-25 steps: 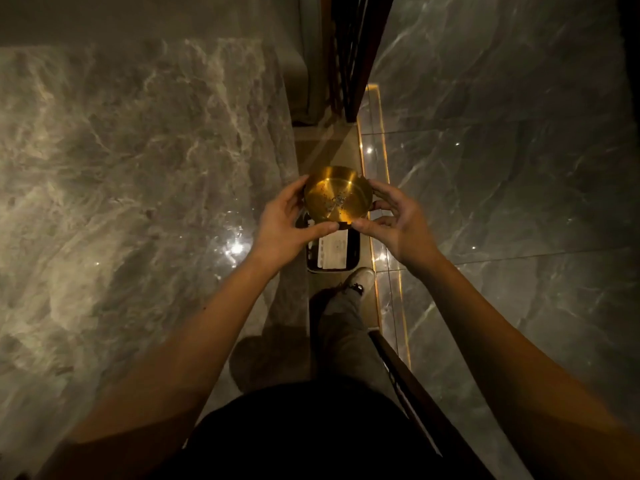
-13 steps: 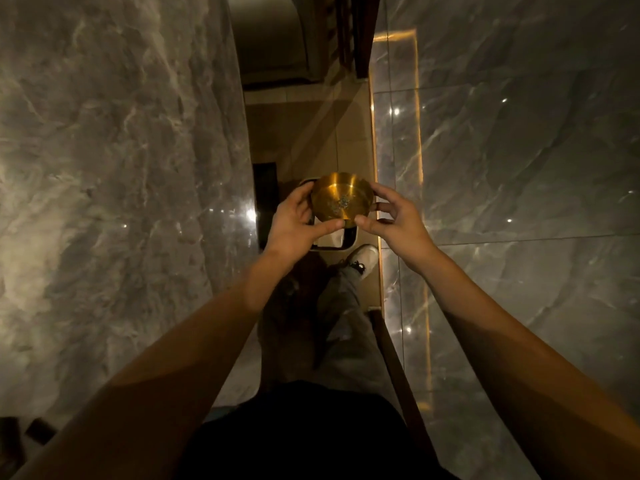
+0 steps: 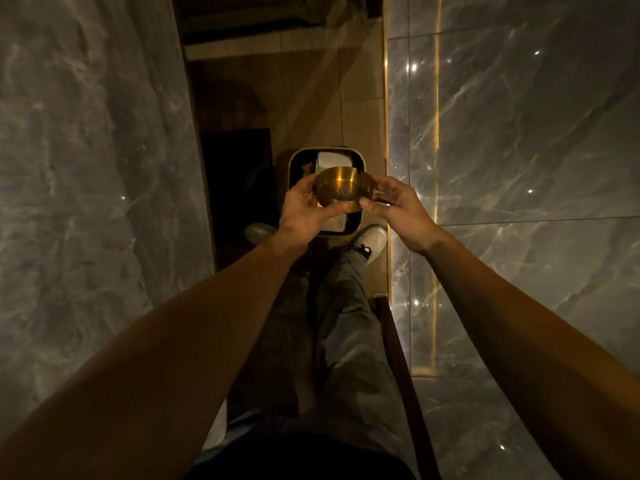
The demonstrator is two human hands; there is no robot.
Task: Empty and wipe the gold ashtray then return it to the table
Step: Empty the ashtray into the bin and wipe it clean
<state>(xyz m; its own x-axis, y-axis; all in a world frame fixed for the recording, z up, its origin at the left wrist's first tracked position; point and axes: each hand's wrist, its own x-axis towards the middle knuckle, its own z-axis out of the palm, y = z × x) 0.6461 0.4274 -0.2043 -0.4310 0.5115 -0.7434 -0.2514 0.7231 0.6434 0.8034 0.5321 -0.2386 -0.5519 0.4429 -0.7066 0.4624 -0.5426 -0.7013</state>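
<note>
The gold ashtray (image 3: 341,188) is a round brass bowl with a bit of ash on its bottom. It is held between both hands, tilted a little away from me, directly above a small rounded-square waste bin (image 3: 294,161) on the floor. My left hand (image 3: 304,211) grips its left rim with the thumb underneath at the front. My right hand (image 3: 394,206) pinches its right rim. White paper (image 3: 334,158) lies inside the bin.
A grey marble table top (image 3: 90,188) fills the left side. A glossy marble surface (image 3: 519,150) with a lit gold strip (image 3: 437,109) runs along the right. My legs and a white shoe (image 3: 372,239) stand in the narrow tan floor gap between them.
My view has moved forward along the gap, so the bin now lies fully under the ashtray. Both hands keep the same hold, and the ashtray tips further forward.
</note>
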